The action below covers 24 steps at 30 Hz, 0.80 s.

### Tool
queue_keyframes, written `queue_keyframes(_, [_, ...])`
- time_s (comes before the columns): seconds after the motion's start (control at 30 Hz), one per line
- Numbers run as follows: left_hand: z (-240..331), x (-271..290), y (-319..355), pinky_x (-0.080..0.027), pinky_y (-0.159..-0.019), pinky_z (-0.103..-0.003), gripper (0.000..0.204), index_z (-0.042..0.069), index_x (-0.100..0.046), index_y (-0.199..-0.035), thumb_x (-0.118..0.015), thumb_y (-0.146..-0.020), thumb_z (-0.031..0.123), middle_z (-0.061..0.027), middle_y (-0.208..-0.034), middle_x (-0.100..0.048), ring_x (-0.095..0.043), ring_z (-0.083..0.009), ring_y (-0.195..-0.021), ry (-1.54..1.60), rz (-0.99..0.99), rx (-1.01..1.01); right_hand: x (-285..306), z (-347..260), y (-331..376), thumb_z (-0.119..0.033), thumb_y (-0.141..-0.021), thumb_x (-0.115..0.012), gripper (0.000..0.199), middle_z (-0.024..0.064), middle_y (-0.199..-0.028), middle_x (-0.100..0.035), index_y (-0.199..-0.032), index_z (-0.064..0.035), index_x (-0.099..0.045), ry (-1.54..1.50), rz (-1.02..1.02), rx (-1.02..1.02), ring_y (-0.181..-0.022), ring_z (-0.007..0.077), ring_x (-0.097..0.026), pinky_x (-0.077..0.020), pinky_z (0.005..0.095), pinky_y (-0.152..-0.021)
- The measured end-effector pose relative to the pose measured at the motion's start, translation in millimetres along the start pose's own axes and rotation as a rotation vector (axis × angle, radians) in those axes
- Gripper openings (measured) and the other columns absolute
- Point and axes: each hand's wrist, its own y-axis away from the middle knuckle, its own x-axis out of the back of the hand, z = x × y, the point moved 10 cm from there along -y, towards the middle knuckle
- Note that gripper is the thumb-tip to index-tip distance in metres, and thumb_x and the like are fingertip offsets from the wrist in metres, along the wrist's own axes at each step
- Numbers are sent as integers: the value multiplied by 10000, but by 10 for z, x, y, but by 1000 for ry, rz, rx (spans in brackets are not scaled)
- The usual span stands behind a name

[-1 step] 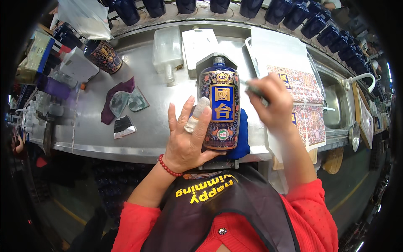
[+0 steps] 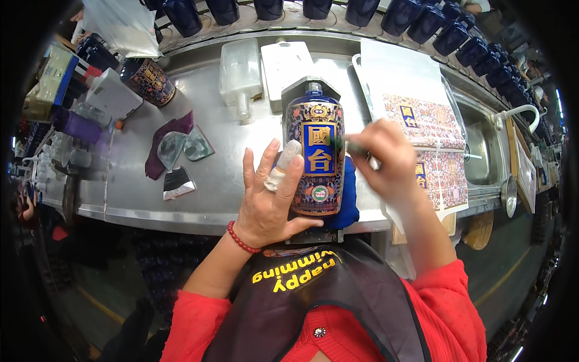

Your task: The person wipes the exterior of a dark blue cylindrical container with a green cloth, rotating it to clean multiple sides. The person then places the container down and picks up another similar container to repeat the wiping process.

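A deep-blue, floral-patterned bottle with a gold-framed panel (image 2: 319,149) lies between a worker's hands, partly over a bright-blue cloth (image 2: 349,202). The left hand (image 2: 263,196), fingers spread, presses its left side; the right hand (image 2: 389,155) grips a small, dark, blurred tool (image 2: 357,147) by its right edge.

1. A dark blue, floral-patterned bottle (image 2: 319,163) points its neck away from the person, above the steel counter (image 2: 132,199).
2. The left grip (image 2: 265,196), fingers spread, touches its left side; two fingers wear pale wraps.
3. The right grip (image 2: 389,154) pinches a small grey-green piece (image 2: 357,148) at the bottle's right edge; contact is unclear.
4. Blue cloth (image 2: 350,202) shows beside the bottle's lower right.
5. Patterned printed sheets (image 2: 440,120) lie to the right, near a sink (image 2: 482,166).
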Motion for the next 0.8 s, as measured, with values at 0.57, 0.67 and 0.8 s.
queue_keyframes(0.57, [-685, -147, -245, -106, -1232, -508, 880, -34, -277, -1562, -259, -1024, 662, -223, -1576, -370, -309, -378, -1486, 443, 37, 209, -345, -58, -584, -121, -796, -771, 154, 135, -821, -617, -877, -59, -656, -117, -249, -106, -752, 347, -631, -509, 436, -702])
queue_keyframes(0.67, [-725, -173, -155, -127, -1231, -495, 885, -63, -261, -1554, -252, -1029, 649, -255, -1568, -363, -316, -396, -1476, 447, 89, 264, -440, -227, -510, -116, -816, -753, 142, 145, -842, -642, -898, -43, -662, -57, -315, 130, -803, 360, -647, -522, 418, -712])
queue_keyframes(0.8, [-415, -73, -30, -110, -1222, -539, 866, -66, -307, -1538, -284, -1032, 636, -260, -1499, -454, -316, -424, -1470, 340, 158, 142, -213, 152, -134, -103, -872, -727, 126, 86, -813, -668, -958, -24, -680, -266, -55, -168, -738, 216, -668, -524, 347, -656])
